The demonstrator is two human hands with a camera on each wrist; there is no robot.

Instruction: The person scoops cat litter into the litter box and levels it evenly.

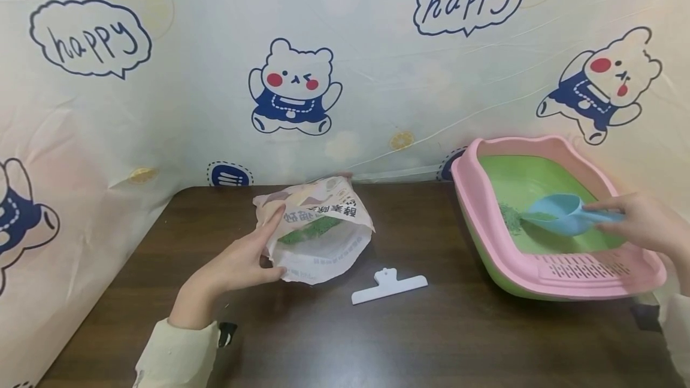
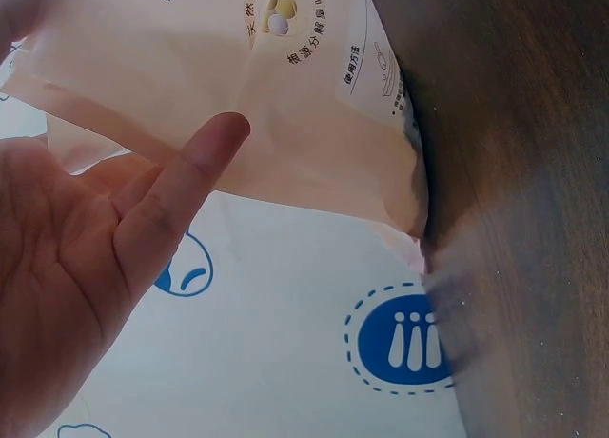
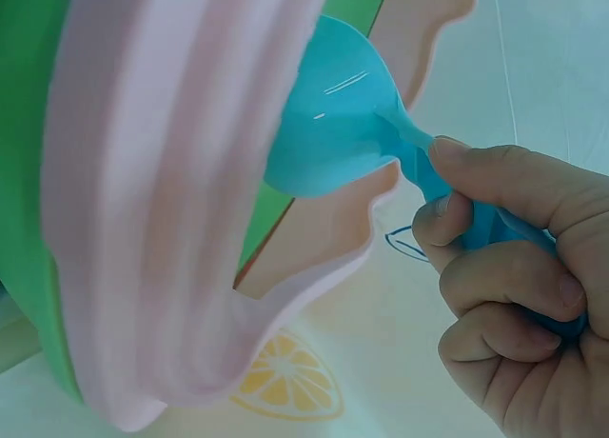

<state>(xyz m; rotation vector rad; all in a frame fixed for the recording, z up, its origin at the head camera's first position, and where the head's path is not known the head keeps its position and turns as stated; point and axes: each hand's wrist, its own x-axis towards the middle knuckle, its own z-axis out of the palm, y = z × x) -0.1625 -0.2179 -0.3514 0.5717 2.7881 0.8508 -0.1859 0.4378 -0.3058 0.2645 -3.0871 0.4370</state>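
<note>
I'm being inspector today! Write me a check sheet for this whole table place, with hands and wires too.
Surface: dark brown wood-look table, shiny in front.
Job's things: light-blue plastic scoop inside a pink-rimmed green plastic tray; loose green granules at its mouth; open pale printed bag with green contents.
Clutter: white plastic clip, lying between bag and tray.
Grippers: left hand holds the bag's side; right hand grips the scoop's handle.
Cables: nothing seen.
Surroundings: pale backdrop with cartoon bears.
</note>
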